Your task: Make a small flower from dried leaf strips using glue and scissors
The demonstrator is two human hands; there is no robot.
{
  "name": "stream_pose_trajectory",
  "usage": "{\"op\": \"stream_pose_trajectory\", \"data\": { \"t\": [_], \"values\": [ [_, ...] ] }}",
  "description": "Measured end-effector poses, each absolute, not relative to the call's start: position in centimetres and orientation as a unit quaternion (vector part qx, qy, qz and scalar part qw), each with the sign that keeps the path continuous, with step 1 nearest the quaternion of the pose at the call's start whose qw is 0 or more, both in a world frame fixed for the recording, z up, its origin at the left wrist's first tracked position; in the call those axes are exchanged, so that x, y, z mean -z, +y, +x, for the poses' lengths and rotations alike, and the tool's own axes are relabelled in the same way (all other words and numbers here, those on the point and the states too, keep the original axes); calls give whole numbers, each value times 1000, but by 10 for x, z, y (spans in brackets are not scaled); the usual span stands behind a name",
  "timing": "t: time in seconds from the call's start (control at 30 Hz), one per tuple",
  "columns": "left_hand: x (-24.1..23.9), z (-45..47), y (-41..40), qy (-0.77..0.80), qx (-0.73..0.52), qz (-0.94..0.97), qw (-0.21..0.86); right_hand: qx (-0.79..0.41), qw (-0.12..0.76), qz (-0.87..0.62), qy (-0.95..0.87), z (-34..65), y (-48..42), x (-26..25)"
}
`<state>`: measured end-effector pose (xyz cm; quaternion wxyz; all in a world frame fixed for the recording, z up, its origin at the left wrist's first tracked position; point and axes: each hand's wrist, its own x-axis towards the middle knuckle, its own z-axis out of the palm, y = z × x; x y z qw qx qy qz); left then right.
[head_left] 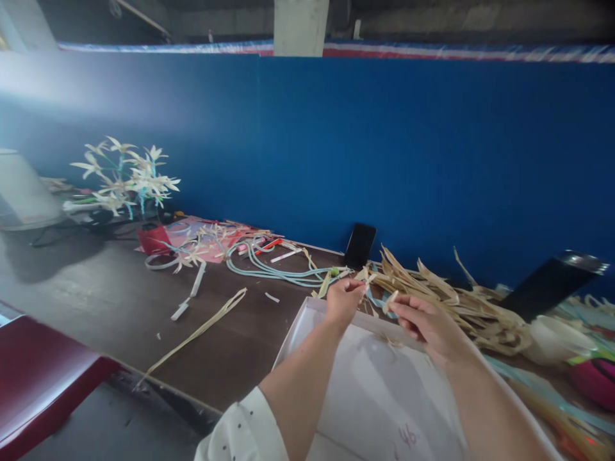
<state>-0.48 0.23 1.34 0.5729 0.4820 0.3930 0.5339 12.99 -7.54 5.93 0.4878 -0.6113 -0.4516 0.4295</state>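
Note:
My left hand (344, 299) is closed in a pinch over the far edge of a white box lid (375, 390). Pale, petal-like bits show at its fingertips. Thumb and fingers of my right hand (425, 318) pinch a small cream husk piece (391, 302), a short gap to the right of the left fingertips. Just beyond both hands lie scraps of husk and light blue strip. Long dried husks (432, 285) are heaped to the right, behind my right hand. Red handwriting marks the lid.
A dark phone (360, 245) leans against the blue partition (432, 153). Pale blue cord (288, 276) loops beside pens. Husk flowers (134, 176) stand at left near a red pot (154, 238). A black tumbler (552, 285) and white bowl (560, 339) sit at right.

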Motion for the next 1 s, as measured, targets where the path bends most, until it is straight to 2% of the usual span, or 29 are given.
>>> {"op": "stream_pose_trajectory", "data": {
  "t": [0.23,0.43,0.63,0.83,1.0],
  "values": [
    [-12,-5,5,371,-542,462,596,-407,579,-590,-388,117,-57,-59],
    [-7,-3,7,381,-548,470,577,-403,658,-566,-290,106,-45,-35],
    [-6,-3,7,392,-549,484,557,-374,669,-569,-299,109,-43,-17],
    [-11,-1,5,378,-539,468,589,-137,584,-656,-458,122,-47,-13],
    [-11,0,5,362,-527,470,608,52,566,-622,-539,124,-51,-17]
  ]
}}
